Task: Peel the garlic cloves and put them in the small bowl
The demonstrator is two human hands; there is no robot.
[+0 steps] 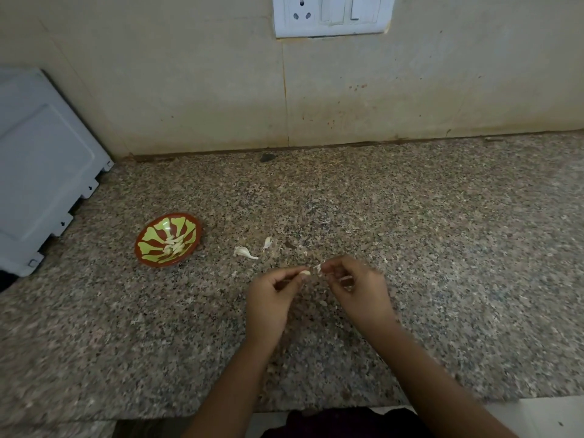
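Pinching a bare-looking clove (305, 272) in my left hand (274, 294) while my right hand (358, 287) pinches torn skin (318, 267), I count several peeled cloves (173, 245) in the small bowl (151, 237) and two unpeeled cloves (245, 251) left on the counter (410, 232).

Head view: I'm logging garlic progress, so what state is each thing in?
small bowl: upright, holding peeled cloves.
clove: looks bare, pinched by left hand.
skin scrap: pinched by right hand.
two loose pieces: lying on counter, untouched; peeled or not, cannot tell.
wall socket: nothing plugged in.
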